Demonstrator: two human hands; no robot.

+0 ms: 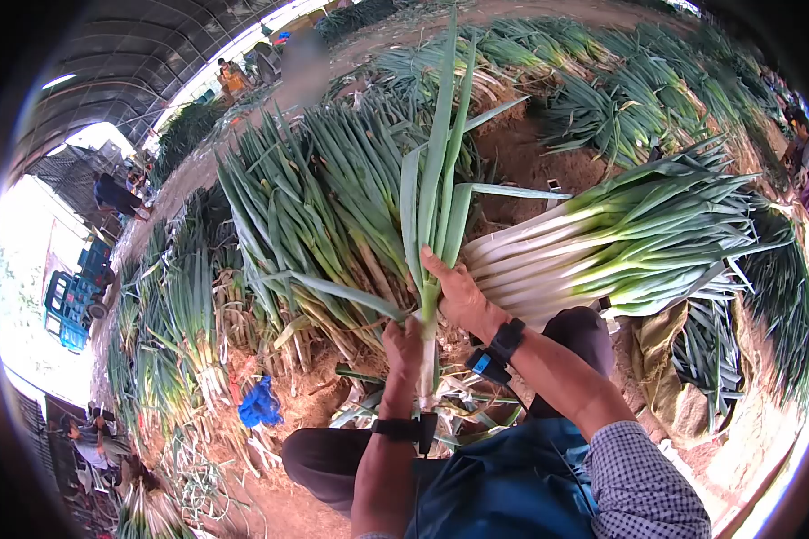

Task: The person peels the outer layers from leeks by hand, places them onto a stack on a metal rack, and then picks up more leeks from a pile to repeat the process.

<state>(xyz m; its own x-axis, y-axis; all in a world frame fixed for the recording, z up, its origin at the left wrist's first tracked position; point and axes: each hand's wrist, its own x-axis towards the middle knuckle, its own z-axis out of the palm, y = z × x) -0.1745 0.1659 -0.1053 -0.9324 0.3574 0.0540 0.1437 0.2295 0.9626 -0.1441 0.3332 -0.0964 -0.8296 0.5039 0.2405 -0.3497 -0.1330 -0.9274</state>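
A long green onion (429, 346) stands upright in front of me, its white stem low and its green leaves fanned upward. My right hand (459, 292) is closed on it where the leaves begin. Slightly lower, my left hand (403, 346) is closed on a long leaf that bends away to the left, beside the stem. To the right lies a neat pile of cleaned green onions (548, 250), white stems toward me. Uncleaned green onions (333, 198) with dry brown stems are heaped behind and left of my hands.
A blue cloth or bag (260, 403) lies on the ground at the lower left. A brown sack (661, 350) is right of my knees. More onion heaps (620, 99) fill the back. Several people and blue crates (70, 296) are farther off.
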